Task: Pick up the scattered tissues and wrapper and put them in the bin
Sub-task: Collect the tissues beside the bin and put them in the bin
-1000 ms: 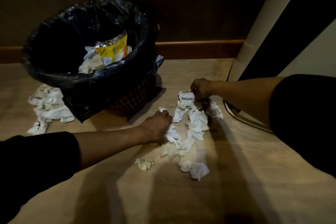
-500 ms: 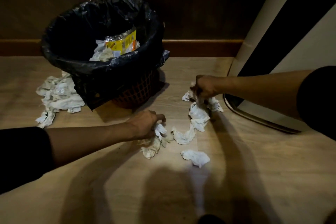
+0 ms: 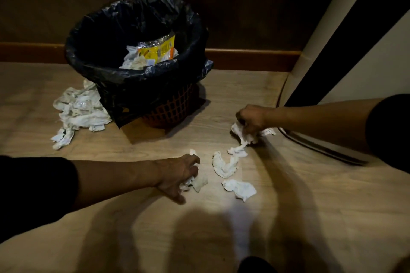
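A bin (image 3: 155,86) lined with a black bag stands on the wooden floor, with a yellow wrapper (image 3: 158,50) and some tissues inside it. My left hand (image 3: 179,175) is closed on a bunch of crumpled white tissues (image 3: 199,182) in front of the bin. To the right, my right hand (image 3: 251,118) grips another clump of tissues (image 3: 241,134). Between the hands lie loose tissues (image 3: 224,166) and one more piece (image 3: 240,189). A bigger heap of tissues (image 3: 79,113) lies left of the bin.
A dark wall with a wooden skirting board (image 3: 250,58) runs behind the bin. On the right stands a pale slanted panel (image 3: 328,20) with a curved metal base edge (image 3: 321,148) on the floor. Shadows fall over the near floor.
Both hands have gathered the tissue pile into separate clumps; my left hand has pulled its bunch toward me and left. The view has shifted, so the bin sits nearer the middle.
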`<action>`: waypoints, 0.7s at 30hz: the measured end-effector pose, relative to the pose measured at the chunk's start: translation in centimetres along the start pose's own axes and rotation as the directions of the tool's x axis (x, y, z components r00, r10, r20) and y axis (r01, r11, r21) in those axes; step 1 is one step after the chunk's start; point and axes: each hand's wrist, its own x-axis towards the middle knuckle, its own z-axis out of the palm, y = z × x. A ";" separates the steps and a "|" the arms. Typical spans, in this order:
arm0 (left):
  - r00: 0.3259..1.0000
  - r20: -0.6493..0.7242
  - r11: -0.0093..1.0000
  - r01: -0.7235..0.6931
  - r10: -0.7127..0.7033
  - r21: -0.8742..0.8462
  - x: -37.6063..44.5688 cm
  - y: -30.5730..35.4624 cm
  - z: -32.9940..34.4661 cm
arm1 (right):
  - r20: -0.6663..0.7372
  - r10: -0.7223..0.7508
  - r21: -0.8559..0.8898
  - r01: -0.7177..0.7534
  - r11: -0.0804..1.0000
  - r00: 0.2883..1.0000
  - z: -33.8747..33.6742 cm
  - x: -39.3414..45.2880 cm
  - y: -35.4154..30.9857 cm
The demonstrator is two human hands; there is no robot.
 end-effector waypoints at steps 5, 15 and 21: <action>0.995 -0.093 0.999 -0.029 0.030 0.018 1.6 -2.1 1.6 | -0.076 0.127 0.052 -0.124 0.991 0.989 -1.1 -0.3 2.0; 0.928 -0.367 0.984 -0.128 0.073 -0.127 5.2 -0.3 -3.4 | 0.208 0.352 -0.080 -0.343 0.936 0.913 1.3 -0.5 3.0; 0.953 -0.211 0.963 -0.244 0.217 -0.114 7.1 2.4 -0.8 | 0.179 0.234 -0.095 -0.220 0.971 0.956 2.4 -0.3 3.3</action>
